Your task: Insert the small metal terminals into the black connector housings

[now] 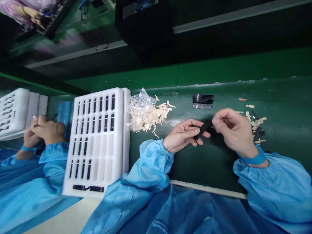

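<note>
Currently, black piece (202, 129) being clamped in left hand (181, 136), right of foam tray (118, 152), right hand (235, 133) being held beside piece's far end, fingertips pinched, contents unclear, beige tabs (159, 116) being heaped left.

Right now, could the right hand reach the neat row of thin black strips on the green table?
Likely yes: the strips lie just beyond the right hand, only green table showing between. Its fingertips, though, are near the black rectangular bar in the left hand.

Green worktop (287, 110), pale front edge (207, 188), green panel (219, 66) along the back, pale rail (243, 15) in deep shadow beyond.
</note>
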Demonstrator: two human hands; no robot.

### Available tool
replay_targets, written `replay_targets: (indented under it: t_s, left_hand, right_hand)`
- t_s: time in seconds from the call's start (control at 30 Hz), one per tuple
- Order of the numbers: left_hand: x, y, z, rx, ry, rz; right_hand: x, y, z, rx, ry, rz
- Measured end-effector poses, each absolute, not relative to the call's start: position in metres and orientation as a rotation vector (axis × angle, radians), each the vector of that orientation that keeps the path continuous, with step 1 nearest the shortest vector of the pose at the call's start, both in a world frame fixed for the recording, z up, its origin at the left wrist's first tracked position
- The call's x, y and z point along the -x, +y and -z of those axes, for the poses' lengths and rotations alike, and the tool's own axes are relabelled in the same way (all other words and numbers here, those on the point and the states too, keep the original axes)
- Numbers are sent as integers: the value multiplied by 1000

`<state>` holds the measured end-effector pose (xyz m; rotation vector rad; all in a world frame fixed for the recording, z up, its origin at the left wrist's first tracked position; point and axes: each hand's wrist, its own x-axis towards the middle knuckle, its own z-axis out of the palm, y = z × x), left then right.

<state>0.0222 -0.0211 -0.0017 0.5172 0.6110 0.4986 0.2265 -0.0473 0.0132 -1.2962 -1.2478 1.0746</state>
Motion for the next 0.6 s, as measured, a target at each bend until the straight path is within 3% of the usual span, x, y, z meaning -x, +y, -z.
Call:
replay_targets:
  t_s: [0.6]
  left_hand:
    - [-23, -20, -1, -540, 621, -538]
  right_hand:
    - [-220, -45, -14, 1347, -1184, -1074]
